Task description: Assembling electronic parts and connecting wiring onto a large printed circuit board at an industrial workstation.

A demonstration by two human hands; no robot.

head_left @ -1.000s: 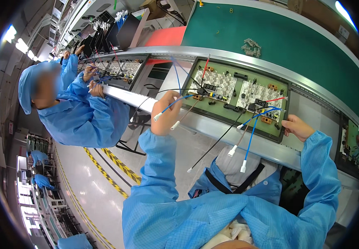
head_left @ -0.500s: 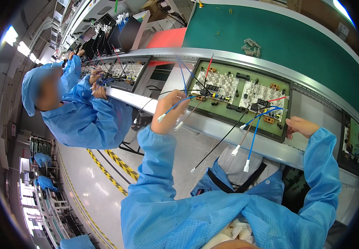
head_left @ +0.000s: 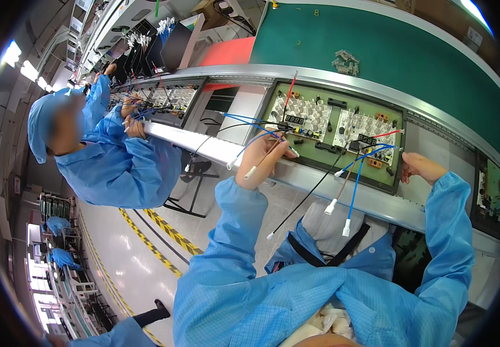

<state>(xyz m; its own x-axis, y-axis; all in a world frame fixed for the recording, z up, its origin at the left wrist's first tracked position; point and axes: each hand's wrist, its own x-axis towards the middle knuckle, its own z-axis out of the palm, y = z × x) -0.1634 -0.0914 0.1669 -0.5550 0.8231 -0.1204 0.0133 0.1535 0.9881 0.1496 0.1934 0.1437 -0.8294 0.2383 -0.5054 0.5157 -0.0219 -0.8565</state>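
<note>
A black-framed tray (head_left: pixel 313 157) holds two white circuit boards, the left board (head_left: pixel 303 115) and the right board (head_left: pixel 357 128), each with a small digit display. My left hand (head_left: pixel 259 159) is at the tray's front edge below the left board, fingers curled inward; blue wires (head_left: pixel 253 122) and a brown wire (head_left: pixel 270 151) lie across it. What its fingertips hold is hidden. At the tray's right edge, my right hand (head_left: pixel 422 168) has bent fingers beside the end of a blue wire (head_left: pixel 386 148); its grip is too small to make out.
A black wire (head_left: pixel 305 205) and white-tipped leads (head_left: pixel 347 226) hang over the metal rail (head_left: pixel 203 144). Behind lies a green mat (head_left: pixel 313 52) with a pile of small metal parts (head_left: pixel 345 62). Another tray (head_left: pixel 490 194) stands right. A co-worker (head_left: pixel 114 156) works at left.
My left hand has moved right and closer to the left board, and the blue wires near it have swung down leftward. My right hand has risen slightly towards the wire ends.
</note>
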